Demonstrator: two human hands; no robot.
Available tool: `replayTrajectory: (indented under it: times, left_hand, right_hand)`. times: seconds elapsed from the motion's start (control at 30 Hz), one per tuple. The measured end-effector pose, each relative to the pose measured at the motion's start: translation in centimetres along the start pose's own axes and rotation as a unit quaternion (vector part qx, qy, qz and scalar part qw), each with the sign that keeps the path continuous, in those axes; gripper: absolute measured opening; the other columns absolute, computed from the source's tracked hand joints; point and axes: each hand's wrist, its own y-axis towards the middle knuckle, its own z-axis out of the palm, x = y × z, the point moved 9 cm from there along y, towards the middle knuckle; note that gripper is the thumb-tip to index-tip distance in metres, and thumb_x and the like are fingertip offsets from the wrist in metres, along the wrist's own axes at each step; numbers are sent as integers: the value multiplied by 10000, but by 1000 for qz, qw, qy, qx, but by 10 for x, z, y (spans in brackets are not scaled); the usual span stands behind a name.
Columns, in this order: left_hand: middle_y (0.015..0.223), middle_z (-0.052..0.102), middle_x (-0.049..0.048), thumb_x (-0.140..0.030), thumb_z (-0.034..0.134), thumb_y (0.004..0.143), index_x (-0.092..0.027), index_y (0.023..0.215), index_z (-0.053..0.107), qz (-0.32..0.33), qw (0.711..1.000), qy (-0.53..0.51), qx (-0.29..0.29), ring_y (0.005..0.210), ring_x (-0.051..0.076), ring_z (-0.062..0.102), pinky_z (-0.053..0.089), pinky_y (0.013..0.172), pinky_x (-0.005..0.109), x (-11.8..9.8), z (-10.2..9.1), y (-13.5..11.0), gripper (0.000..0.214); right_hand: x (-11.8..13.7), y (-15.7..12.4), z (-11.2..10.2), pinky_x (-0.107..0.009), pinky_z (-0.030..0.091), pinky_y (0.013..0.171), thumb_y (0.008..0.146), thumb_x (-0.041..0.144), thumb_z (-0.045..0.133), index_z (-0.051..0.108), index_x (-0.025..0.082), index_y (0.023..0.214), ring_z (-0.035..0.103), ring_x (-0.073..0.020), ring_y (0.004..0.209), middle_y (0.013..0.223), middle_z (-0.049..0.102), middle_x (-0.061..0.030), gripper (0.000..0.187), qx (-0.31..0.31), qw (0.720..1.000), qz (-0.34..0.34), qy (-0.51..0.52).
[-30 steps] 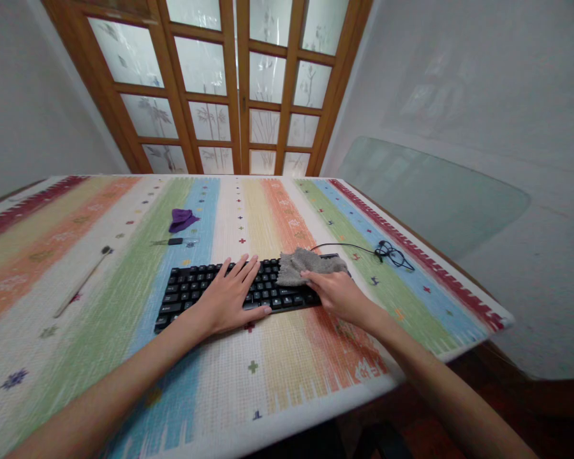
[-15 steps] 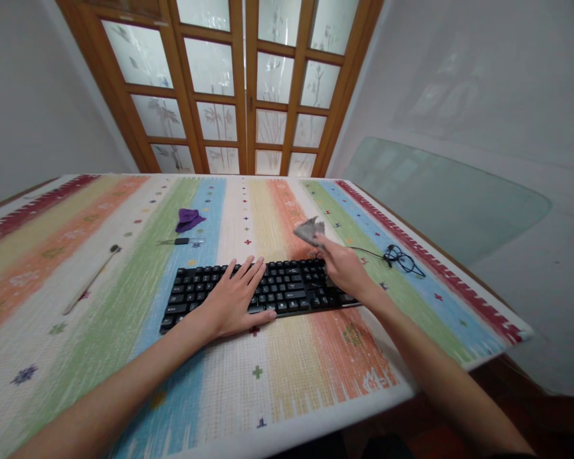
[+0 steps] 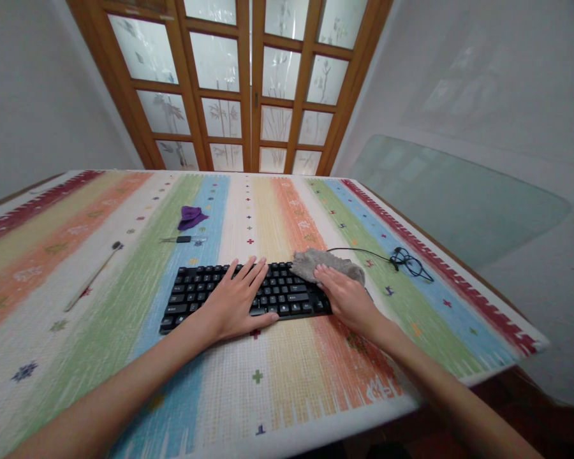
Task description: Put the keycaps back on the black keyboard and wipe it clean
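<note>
A black keyboard (image 3: 287, 298) lies on the striped tablecloth in front of me. My left hand (image 3: 239, 296) rests flat across its middle keys, fingers spread and thumb along the front edge. Over the keyboard's right end, a grey cloth (image 3: 310, 260) is laid out, covering the number keys there. My right hand (image 3: 347, 294) grips this cloth against the keys, its fingers held close together on top. The part of the cloth under the palm is hidden.
Behind the keyboard lie a crumpled purple cloth (image 3: 191, 217) and a small tool with a black middle and clear cap (image 3: 184, 240). A long thin brush (image 3: 95, 274) lies at left. The coiled keyboard cable (image 3: 409, 261) sits at right, near the table edge.
My right hand has lowered the grey cloth from above the keyboard onto its right end, where it now spreads out. My left hand stays in the same place on the keys.
</note>
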Motion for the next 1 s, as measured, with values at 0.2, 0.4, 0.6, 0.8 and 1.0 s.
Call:
replayTrajectory:
  times: [0.2,0.4,0.6,0.8,1.0]
  left_hand:
    - [1596,246,176,-801,345,844,-119,1528,238,0,1000,-15,0,1486,350,189,107,1194,568,0,0,1,972]
    - [1583,304,130,-686,250,955,-160,1523,275,-20,994,-108,31,1476,276,255,173,1207,501,14,-5,3,775]
    - [1521,433,100,-566,72,1005,-144,1463,397,-58,982,-177,27,1459,241,303,100,1225,522,53,-11,6,703]
    - [1516,446,72,-591,-52,980,-190,1463,412,-68,959,-275,-12,1415,240,391,232,1200,491,67,-18,3,781]
    - [1479,495,100,-607,-87,964,-145,1436,437,-75,951,-298,-32,1380,245,441,314,1170,447,66,-23,0,843]
  right_hand:
    - [8,-14,-21,-407,571,883,966,165,409,658,117,1138,694,-266,1050,1142,717,-163,307,19,1000,4,15]
    - [9,8,-30,-323,554,650,1023,269,354,685,163,1003,718,-215,689,808,752,-70,347,22,987,136,81]
    - [104,18,3,-441,502,1029,884,56,404,571,12,1283,564,-296,1262,1307,613,-227,435,-23,996,-30,86]
    - [152,40,20,-382,410,1142,832,50,409,554,38,1307,500,-234,1330,1350,600,-170,496,33,983,-136,115]
    - [169,55,13,-312,351,1175,873,72,445,604,101,1293,498,-220,1332,1359,599,-134,450,32,977,-170,125]
